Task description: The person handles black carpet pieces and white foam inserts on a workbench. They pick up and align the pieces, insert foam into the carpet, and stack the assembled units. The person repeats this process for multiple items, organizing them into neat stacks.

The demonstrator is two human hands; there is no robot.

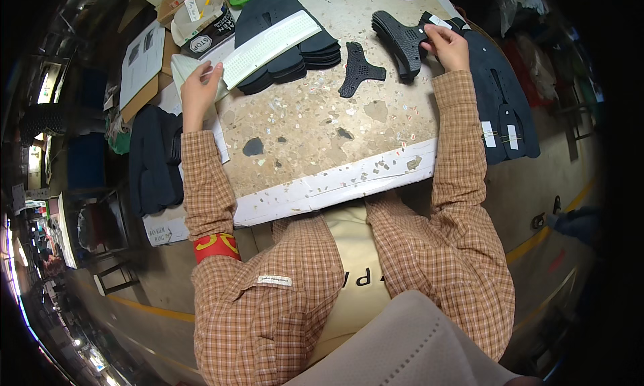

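Note:
My right hand (451,49) is closed at the end of a curved stack of black three-armed perforated pieces (397,42), thumb and forefinger at its edge. A single black piece of the same shape (362,70) lies flat to the left of that stack. My left hand (201,90) is raised by the near left end of a long pale label strip (272,49), its thumb and fingers slightly apart. Whether a small label sits on its fingertips is too small to tell. Beneath the strip is a pile of black rounded foam pads (290,67).
The worn, flaking table (302,141) has a white front edge. More black pads (154,161) stand at the left edge. At the right, black pads (503,111) carry white tags. A container (201,27) and a printed sheet on a box (144,64) are at the back left.

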